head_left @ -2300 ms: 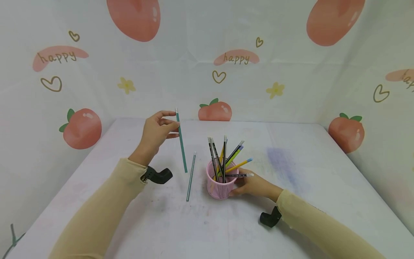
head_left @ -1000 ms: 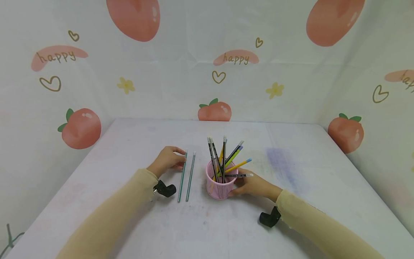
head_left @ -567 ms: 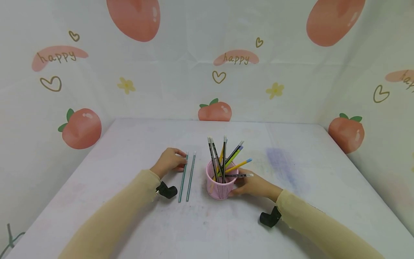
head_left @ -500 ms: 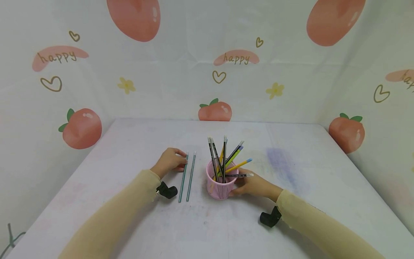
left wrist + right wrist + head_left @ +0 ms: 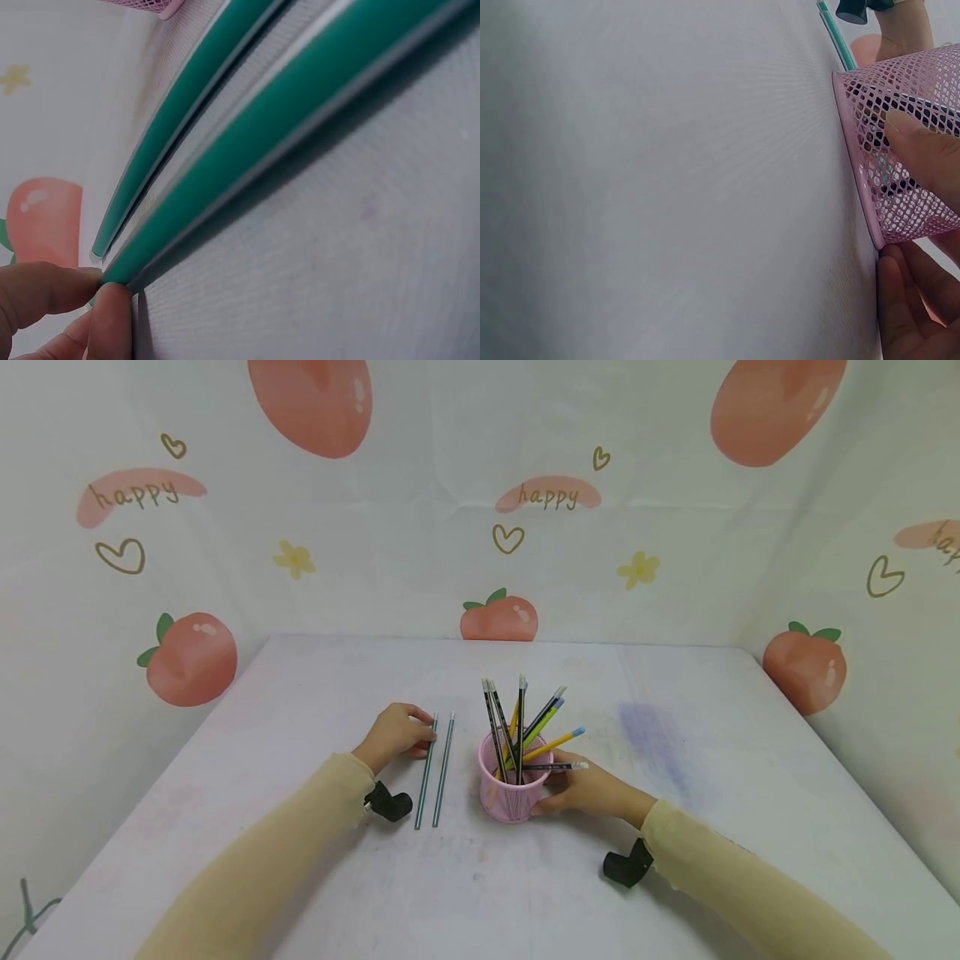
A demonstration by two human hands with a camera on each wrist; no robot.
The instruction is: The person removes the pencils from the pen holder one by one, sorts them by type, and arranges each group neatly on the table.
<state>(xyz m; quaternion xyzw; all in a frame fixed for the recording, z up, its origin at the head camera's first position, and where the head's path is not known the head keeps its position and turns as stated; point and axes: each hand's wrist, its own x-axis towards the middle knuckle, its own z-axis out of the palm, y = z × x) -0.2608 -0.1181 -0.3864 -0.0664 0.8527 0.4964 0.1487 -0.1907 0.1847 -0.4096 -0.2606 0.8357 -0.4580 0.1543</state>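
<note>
With thumb and finger, my left hand [image 5: 392,733] pinches the eraser end of a green pencil [image 5: 425,781], which lies on the table. Beside it, nearly parallel and a narrow gap to the right, lies a second green pencil [image 5: 443,770]. The left wrist view shows the fingertips [image 5: 111,315] on the pinched pencil near its far end. My right hand [image 5: 592,789] grips the right side of a pink mesh pencil cup [image 5: 508,803], its thumb [image 5: 922,154] against the mesh. Black, yellow and lime pencils [image 5: 521,727] lean in the cup; their lower ends are partly hidden.
The white table [image 5: 480,893] carries a bluish-purple smudge [image 5: 652,743] right of the cup. A peach-printed cloth [image 5: 420,527] hangs behind and at the sides. A black wrist camera [image 5: 390,802] sits close to the left pencil; another camera [image 5: 626,864] is under the right wrist.
My left hand has lowered the green pencil from a raised, upright tilt to lie on the table left of the other one. Over the last half second little has moved. The right hand stays on the cup.
</note>
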